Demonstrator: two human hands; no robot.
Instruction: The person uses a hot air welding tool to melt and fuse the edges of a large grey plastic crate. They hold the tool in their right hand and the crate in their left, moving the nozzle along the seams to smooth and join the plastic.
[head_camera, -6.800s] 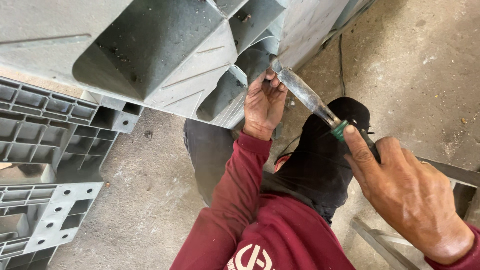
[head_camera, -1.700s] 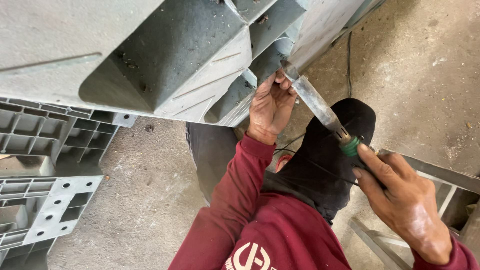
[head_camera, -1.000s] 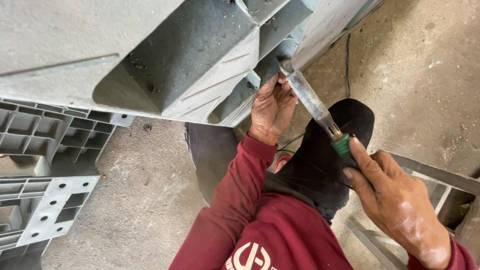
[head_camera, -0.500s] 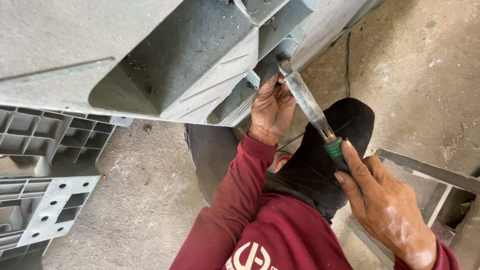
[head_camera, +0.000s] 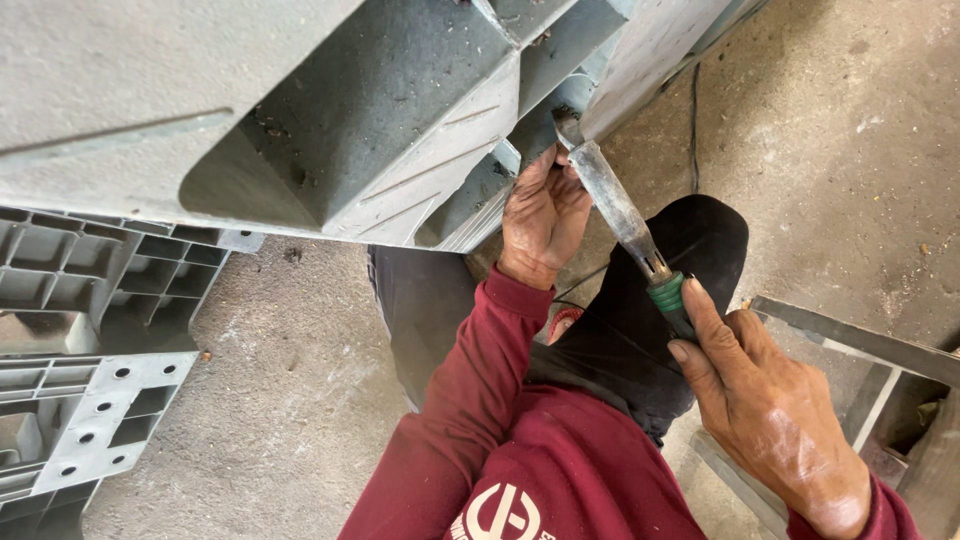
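Note:
A large grey plastic pallet (head_camera: 330, 120) is tilted up across the top of the view, its ribbed underside facing me. My left hand (head_camera: 540, 215) presses against the pallet's lower edge, fingers curled on a rib. My right hand (head_camera: 775, 410) grips the green-and-black handle of a long metal tool (head_camera: 615, 205). The tool's tip touches the pallet just above my left hand. Both sleeves are dark red.
Another grey plastic pallet (head_camera: 70, 340) lies flat on the concrete floor (head_camera: 280, 400) at the left. A metal frame (head_camera: 860, 345) sits at the lower right. A thin dark cable (head_camera: 695, 120) runs over the floor at the upper right. My dark-trousered knee (head_camera: 690, 250) is under the tool.
My right hand has shifted slightly down and left along the tool's handle. The tool's tip stays at the same spot on the pallet and my left hand has not moved.

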